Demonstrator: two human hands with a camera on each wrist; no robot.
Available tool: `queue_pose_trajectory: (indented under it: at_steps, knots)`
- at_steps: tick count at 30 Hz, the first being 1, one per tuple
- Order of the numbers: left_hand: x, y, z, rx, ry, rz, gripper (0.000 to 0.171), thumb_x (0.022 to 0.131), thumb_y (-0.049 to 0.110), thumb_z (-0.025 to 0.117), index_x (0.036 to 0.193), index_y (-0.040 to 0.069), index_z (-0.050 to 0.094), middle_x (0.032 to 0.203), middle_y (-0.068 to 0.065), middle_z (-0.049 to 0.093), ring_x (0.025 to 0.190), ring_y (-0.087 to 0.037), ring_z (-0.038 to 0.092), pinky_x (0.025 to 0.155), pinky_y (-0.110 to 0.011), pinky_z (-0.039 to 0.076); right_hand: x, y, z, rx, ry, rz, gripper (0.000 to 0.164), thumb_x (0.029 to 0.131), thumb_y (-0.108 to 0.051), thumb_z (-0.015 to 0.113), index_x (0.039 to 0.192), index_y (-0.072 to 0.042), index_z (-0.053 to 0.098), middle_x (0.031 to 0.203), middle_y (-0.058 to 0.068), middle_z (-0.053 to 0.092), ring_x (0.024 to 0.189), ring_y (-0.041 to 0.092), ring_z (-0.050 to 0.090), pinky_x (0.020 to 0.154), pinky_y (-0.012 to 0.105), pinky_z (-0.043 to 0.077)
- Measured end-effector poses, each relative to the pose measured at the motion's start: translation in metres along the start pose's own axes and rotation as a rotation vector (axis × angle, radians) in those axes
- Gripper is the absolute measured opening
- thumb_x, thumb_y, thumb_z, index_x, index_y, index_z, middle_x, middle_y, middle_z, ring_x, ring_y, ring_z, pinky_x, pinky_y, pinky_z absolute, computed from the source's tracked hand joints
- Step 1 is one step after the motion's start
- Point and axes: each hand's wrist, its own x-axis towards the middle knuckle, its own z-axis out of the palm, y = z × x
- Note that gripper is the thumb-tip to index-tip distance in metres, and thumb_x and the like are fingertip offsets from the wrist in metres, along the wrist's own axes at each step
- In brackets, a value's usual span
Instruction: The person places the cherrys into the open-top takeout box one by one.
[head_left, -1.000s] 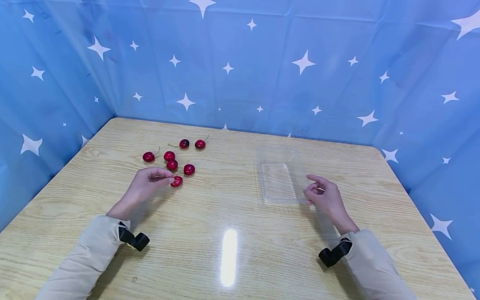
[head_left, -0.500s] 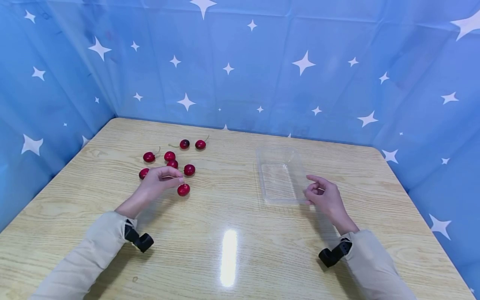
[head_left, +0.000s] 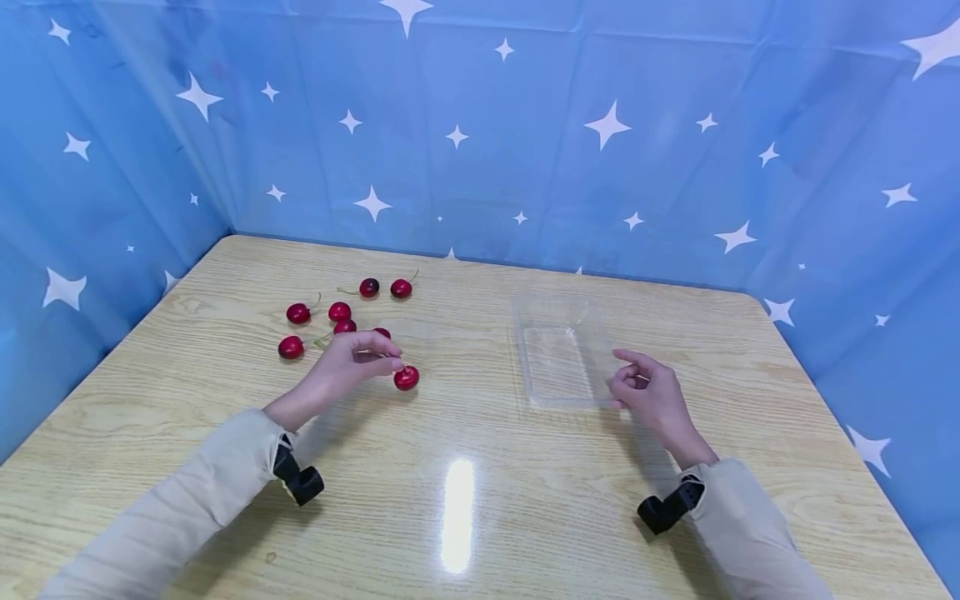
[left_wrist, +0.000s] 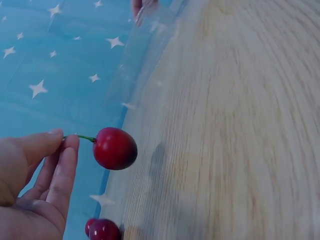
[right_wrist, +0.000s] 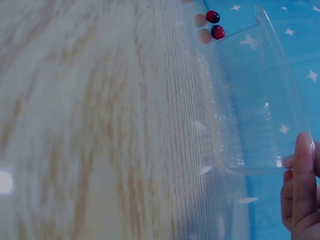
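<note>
By its green stem, my left hand point(head_left: 347, 367) pinches a red cherry point(head_left: 407, 378) between thumb and fingertips. In the left wrist view that cherry point(left_wrist: 115, 148) hangs just off the fingertips, above the table. My right hand point(head_left: 654, 398) grips the near right corner of a clear plastic container point(head_left: 557, 367) standing on the table. Seen from the right wrist, the thumb and fingers of the right hand point(right_wrist: 302, 190) pinch the rim of the container point(right_wrist: 250, 100). No cherries show inside it.
Several loose cherries lie at the back left, among them one cherry point(head_left: 291, 347) left of my left hand and another cherry point(head_left: 401, 288) farthest back. One is partly hidden behind that hand. A blue curtain point(head_left: 480, 167) with white stars borders the wooden table point(head_left: 360, 517).
My left hand has lifted the cherry by its stem out of the group and carried it to the right. A cherry formerly hidden behind that hand now shows. The right hand stays still.
</note>
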Motion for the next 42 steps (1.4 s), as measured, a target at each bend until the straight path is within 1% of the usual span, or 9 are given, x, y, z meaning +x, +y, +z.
queue_pose_trajectory:
  at_steps: [7,11,16,19,25,29,32,36,42]
  knots:
    - [0.009,0.013,0.008,0.002,-0.008,0.044,0.025,0.08,0.014,0.065,0.099,-0.003,0.059,0.099,-0.013,0.06,0.085,-0.02,0.061,0.075,-0.031,0.048,0.001,0.0,0.0,0.0,-0.002,0.004,0.045,0.084,-0.001,0.054,0.127,0.008,0.04,0.081,0.01,0.052,0.064,0.016,0.058,0.058,0.03,0.051]
    - [0.015,0.025,0.011,0.025,-0.008,0.05,0.02,0.081,0.013,0.065,0.096,0.001,0.061,0.099,-0.012,0.059,0.082,-0.021,0.062,0.074,-0.037,0.048,0.003,0.0,0.001,-0.019,-0.003,0.0,0.045,0.085,-0.002,0.053,0.126,0.007,0.041,0.082,0.012,0.052,0.064,0.017,0.058,0.058,0.03,0.051]
    - [0.023,0.042,0.019,0.042,-0.054,0.079,0.017,0.082,0.011,0.064,0.094,0.001,0.061,0.096,-0.009,0.058,0.081,-0.022,0.063,0.075,-0.045,0.046,0.004,0.0,0.002,-0.038,0.002,-0.004,0.044,0.085,-0.002,0.053,0.126,0.007,0.042,0.084,0.015,0.053,0.064,0.017,0.058,0.057,0.03,0.051]
    - [0.029,0.05,0.028,0.048,-0.074,0.092,0.015,0.081,0.01,0.064,0.093,0.001,0.061,0.093,-0.009,0.058,0.081,-0.024,0.062,0.074,-0.043,0.047,0.004,0.0,0.002,-0.045,0.007,-0.006,0.043,0.085,-0.002,0.053,0.126,0.007,0.042,0.084,0.015,0.053,0.064,0.018,0.058,0.057,0.03,0.051]
    - [0.037,0.054,0.046,0.062,-0.095,0.115,0.013,0.081,0.008,0.064,0.091,0.0,0.062,0.088,-0.008,0.06,0.08,-0.023,0.062,0.07,-0.029,0.049,0.003,0.001,0.003,-0.049,0.01,-0.001,0.043,0.084,-0.002,0.053,0.126,0.007,0.042,0.084,0.015,0.053,0.064,0.018,0.059,0.057,0.03,0.051]
    - [0.042,0.053,0.057,0.051,-0.095,0.108,0.009,0.081,0.007,0.064,0.088,0.003,0.063,0.088,-0.007,0.061,0.082,-0.025,0.062,0.07,-0.027,0.049,0.003,0.001,0.003,-0.047,0.01,0.002,0.043,0.085,-0.003,0.053,0.126,0.006,0.043,0.084,0.015,0.053,0.064,0.018,0.059,0.057,0.03,0.051]
    - [0.045,0.056,0.062,0.04,-0.082,0.093,0.007,0.081,0.008,0.064,0.087,0.005,0.062,0.089,-0.006,0.06,0.084,-0.027,0.061,0.07,-0.028,0.049,0.003,0.001,0.003,-0.043,0.007,0.0,0.043,0.085,-0.003,0.053,0.126,0.007,0.042,0.084,0.015,0.053,0.064,0.018,0.058,0.057,0.03,0.051]
    - [0.052,0.064,0.066,0.054,-0.065,0.096,0.006,0.081,0.009,0.064,0.087,0.008,0.062,0.09,-0.004,0.06,0.084,-0.024,0.061,0.07,-0.028,0.049,0.002,0.001,0.003,-0.032,0.002,0.0,0.044,0.085,-0.003,0.053,0.126,0.007,0.042,0.084,0.015,0.053,0.064,0.018,0.058,0.057,0.03,0.051]
    - [0.065,0.072,0.081,0.093,-0.068,0.146,0.005,0.082,0.009,0.063,0.087,0.008,0.061,0.091,-0.002,0.06,0.079,-0.016,0.06,0.069,-0.025,0.049,0.0,0.0,0.0,-0.041,0.002,0.002,0.045,0.085,-0.004,0.054,0.127,0.006,0.041,0.085,0.015,0.052,0.065,0.018,0.059,0.058,0.03,0.051]
